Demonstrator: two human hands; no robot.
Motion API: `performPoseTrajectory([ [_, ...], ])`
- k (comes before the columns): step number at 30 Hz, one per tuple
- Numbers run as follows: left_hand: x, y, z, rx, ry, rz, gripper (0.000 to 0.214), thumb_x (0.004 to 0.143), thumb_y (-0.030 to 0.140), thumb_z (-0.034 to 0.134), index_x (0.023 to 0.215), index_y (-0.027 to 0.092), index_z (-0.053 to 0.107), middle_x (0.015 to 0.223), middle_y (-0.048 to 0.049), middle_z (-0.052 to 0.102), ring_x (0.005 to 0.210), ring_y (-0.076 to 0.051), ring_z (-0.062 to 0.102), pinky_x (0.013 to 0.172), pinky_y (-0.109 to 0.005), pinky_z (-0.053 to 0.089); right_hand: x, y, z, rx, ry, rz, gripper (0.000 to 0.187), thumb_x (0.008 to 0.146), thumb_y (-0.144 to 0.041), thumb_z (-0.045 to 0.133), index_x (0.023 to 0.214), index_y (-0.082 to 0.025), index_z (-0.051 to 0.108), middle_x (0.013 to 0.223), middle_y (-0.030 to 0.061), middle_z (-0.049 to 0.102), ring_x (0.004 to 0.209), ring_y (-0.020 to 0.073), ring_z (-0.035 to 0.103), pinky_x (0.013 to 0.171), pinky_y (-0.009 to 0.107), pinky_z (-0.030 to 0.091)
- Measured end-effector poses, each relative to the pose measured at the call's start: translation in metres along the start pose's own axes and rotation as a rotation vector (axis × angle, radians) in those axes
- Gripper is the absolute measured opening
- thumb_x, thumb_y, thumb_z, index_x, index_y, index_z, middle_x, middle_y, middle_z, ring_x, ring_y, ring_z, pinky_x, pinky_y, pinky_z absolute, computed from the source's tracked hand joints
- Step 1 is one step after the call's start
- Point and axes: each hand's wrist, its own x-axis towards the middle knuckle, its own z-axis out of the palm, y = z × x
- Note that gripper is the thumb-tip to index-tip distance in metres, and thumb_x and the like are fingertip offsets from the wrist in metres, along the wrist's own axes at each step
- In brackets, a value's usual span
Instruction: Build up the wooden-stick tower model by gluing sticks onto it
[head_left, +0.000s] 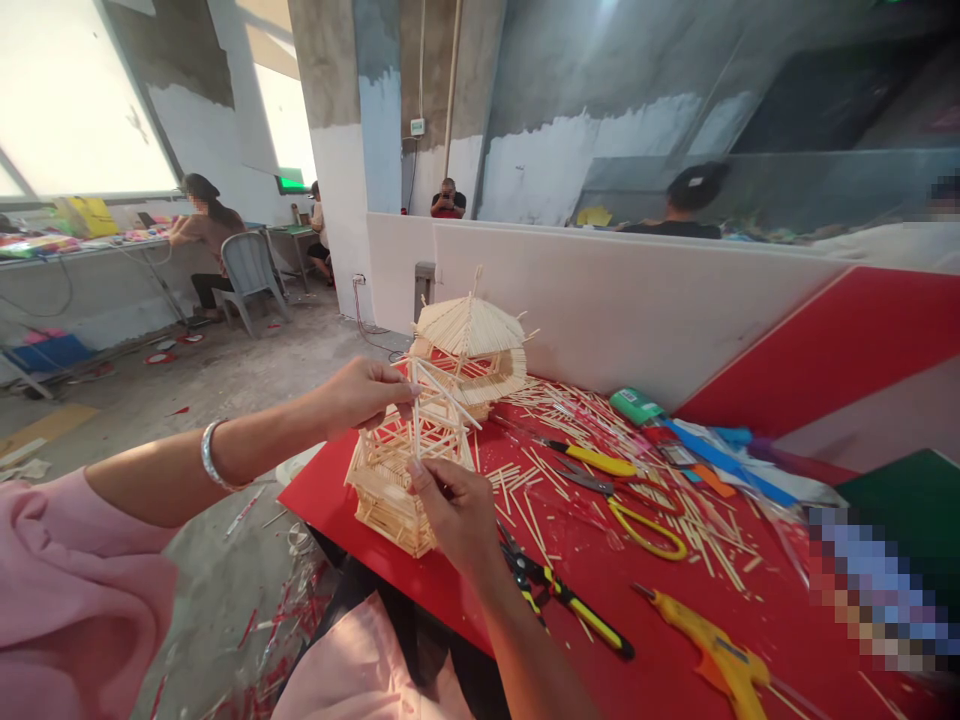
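Wooden sticks form the small house frame (390, 485) at the near left edge of the red table (675, 640). My left hand (367, 393) pinches its roof sticks (442, 388), and my right hand (457, 515) pinches one upright stick (417, 440). If I press too hard, I think the thin joints may snap. A finished house (472, 350) stands just behind.

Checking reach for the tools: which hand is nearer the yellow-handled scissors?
Right. The right hand holds the stick house left of the scissors; the left hand pinches its top, farther left.
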Motion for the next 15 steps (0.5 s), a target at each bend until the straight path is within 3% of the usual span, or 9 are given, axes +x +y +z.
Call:
performPoseTrajectory([
  [15, -0.0023, 0.0013, -0.0030, 0.054, -0.022, -0.029, 0.038, 0.091, 0.029, 0.063, 0.055, 0.016, 0.063, 0.035, 0.0053, 0.033, 0.033, -0.004, 0.024, 0.039, -0.022, 0.013, -0.0030, -0.0004, -0.0004, 0.000, 0.001, -0.008, 0.038, 0.092, -0.043, 0.056, 0.064, -0.018, 0.061, 0.058, -0.0035, 0.050, 0.056, 0.0085, 0.043, 0.054, 0.023, 0.032],
])
